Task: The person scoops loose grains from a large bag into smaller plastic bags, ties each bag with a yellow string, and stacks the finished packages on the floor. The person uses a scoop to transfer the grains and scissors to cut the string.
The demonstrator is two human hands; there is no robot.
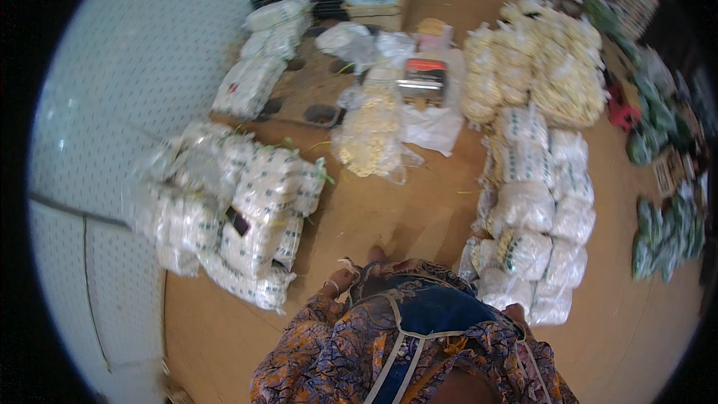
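Note:
My left hand point(341, 280) is low beside my body at the edge of a blue apron point(440, 311), near a thin whitish strip; I cannot tell whether it grips anything. On the other side, my right hand point(515, 312) rests by the apron's edge, its fingers mostly hidden. To the left lies a heap of filled clear plastic bags point(263, 179) with printed marks, and a dark phone-like object point(237, 221) sits on top. Close to my right hand is a long stack of filled plastic bags point(521, 207). A bare foot point(377, 253) shows past the apron.
Ahead, an opened bag of pale pieces point(362, 151) lies beside a red-and-black boxy device point(422, 79). Behind is a pallet with round holes point(305, 90), bearing bags. Bags of yellowish contents point(564, 78) stand far right, green bundles point(667, 235) beyond. A patterned pale wall point(118, 95) borders the left.

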